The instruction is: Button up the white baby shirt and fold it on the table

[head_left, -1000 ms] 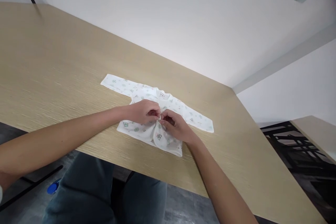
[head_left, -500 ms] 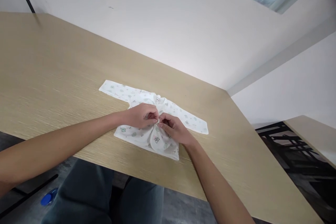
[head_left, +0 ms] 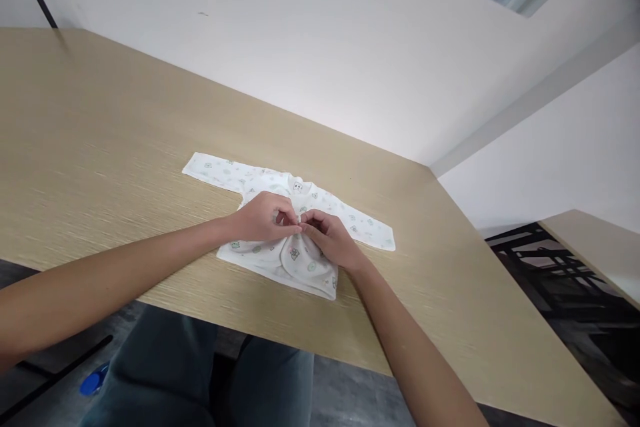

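Grip, head view: your left hand (head_left: 263,217) and right hand (head_left: 327,239) both pinch the front opening of the baby shirt (head_left: 287,227), fingertips (head_left: 296,221) meeting at the middle of its chest, each hand closed narrowly on the fabric. Shirt: white, small printed figures, lying flat near the desk's (head_left: 100,140) front edge, sleeves spread to either side, collar away from you. Below the desk edge: your trousers (head_left: 200,373); blue cap (head_left: 90,383) on the floor.
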Tool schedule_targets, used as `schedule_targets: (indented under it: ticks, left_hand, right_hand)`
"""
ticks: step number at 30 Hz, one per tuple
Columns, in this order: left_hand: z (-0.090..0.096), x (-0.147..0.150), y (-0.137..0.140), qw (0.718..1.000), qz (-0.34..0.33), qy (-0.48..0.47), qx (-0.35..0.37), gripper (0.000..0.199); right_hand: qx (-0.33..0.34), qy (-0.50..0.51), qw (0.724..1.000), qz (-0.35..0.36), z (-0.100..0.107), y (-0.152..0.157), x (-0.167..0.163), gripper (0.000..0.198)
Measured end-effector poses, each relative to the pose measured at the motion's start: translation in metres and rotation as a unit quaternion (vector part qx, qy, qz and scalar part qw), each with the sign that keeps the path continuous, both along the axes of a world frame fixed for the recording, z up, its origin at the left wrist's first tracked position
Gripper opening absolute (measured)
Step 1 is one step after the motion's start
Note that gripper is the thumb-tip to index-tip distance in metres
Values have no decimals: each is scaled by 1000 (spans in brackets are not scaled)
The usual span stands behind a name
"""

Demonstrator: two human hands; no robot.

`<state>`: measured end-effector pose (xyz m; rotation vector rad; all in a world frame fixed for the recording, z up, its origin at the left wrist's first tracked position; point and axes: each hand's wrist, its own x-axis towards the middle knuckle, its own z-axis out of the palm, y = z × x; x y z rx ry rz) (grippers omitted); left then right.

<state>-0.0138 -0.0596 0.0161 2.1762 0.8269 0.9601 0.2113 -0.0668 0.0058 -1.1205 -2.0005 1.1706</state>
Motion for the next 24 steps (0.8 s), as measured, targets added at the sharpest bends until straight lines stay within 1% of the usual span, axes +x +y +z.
schedule_targets:
  ticks: [3, 6, 12, 15, 17, 20, 24]
  left_hand:
    - [1, -2, 1, 999, 19, 1, -43, 15]
    - [1, -4, 3, 998, 11, 6, -67, 14]
    - [-1, -3, 2, 999, 13, 17, -50, 15]
    - [-3, -2, 2, 999, 13, 37, -12, 15]
    - [-5, -1, 2, 997, 19, 61, 41, 15]
    - [-8, 2, 0, 987, 48, 104, 109, 18]
    - [-10, 7, -2, 973, 75, 164, 141, 24]
  right_hand:
    - [-5, -7, 1000, 12, 1, 0, 1, 24]
    - [-9, -12, 1000, 17, 1, -1, 2, 23]
    - [-1, -12, 1000, 5, 1, -2, 0, 22]
    - [4, -16, 1000, 0, 2, -3, -2, 21]
    - [5, -20, 1000, -4, 3, -3, -3, 20]
    - [12, -30, 999, -16, 4, -3, -3, 19]
    - [33, -53, 998, -27, 3, -3, -2, 17]
